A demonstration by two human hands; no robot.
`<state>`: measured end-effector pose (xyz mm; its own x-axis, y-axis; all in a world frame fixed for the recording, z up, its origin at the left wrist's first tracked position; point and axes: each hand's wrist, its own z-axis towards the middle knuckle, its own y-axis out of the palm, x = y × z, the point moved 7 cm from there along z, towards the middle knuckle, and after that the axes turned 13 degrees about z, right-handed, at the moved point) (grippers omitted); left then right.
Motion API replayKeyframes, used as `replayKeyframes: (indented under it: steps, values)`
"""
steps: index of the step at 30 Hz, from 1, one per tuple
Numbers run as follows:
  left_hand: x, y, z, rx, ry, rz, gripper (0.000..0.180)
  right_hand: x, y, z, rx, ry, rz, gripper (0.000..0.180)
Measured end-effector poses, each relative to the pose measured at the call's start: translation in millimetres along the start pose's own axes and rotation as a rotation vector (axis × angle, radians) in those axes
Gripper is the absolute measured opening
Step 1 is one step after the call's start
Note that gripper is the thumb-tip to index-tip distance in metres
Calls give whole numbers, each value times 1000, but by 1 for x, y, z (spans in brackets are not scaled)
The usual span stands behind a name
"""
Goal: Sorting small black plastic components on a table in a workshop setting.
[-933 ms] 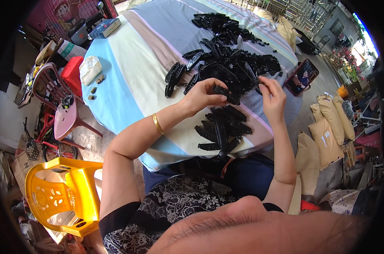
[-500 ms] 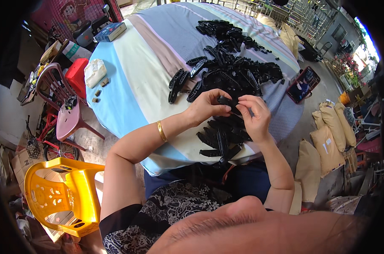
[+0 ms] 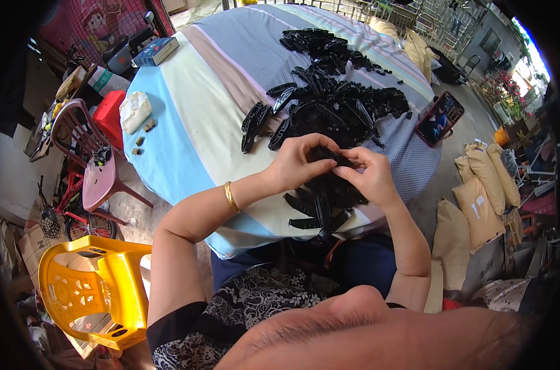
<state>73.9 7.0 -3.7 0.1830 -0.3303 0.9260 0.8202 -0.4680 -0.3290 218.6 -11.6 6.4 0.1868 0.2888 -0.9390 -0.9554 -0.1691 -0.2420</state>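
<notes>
Over the near right part of a cloth-covered round table [image 3: 199,123], my left hand [image 3: 295,165] and my right hand [image 3: 372,176] meet. Between their fingertips they pinch a small black plastic piece [image 3: 323,154]; its exact kind is mostly hidden by the fingers. Just beyond the hands spreads a heap of black plastic parts [image 3: 329,114], some long and curved, others tiny. More long black pieces [image 3: 320,209] lie below the hands by the table's near edge. A farther pile [image 3: 314,42] of similar parts sits toward the back. A few long pieces [image 3: 254,125] rest left of the heap.
At the table's right edge a phone [image 3: 440,118] stands propped. A thick blue book [image 3: 155,52], a white packet [image 3: 135,112] and small brown bits [image 3: 140,142] lie along the left. Around the table are a yellow chair [image 3: 122,283], a pink chair [image 3: 98,185] and tan sacks [image 3: 477,213].
My right hand has shifted slightly left and down, closing in on my left hand. Its fingers now press against the black piece. The whole view has moved slightly.
</notes>
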Motion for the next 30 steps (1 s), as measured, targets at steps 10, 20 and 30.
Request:
replayKeyframes:
  steps: [10,20,30]
  values:
    - [27,-64,10,265,176,818,47,-7,2,-11,-191,100,7,25]
    - [-32,-113,8,97,-347,1386,30,1,-69,13,212,-101,-496,24]
    - [-1,-78,18,190,40,7,26,48,-93,22,235,-58,-746,17]
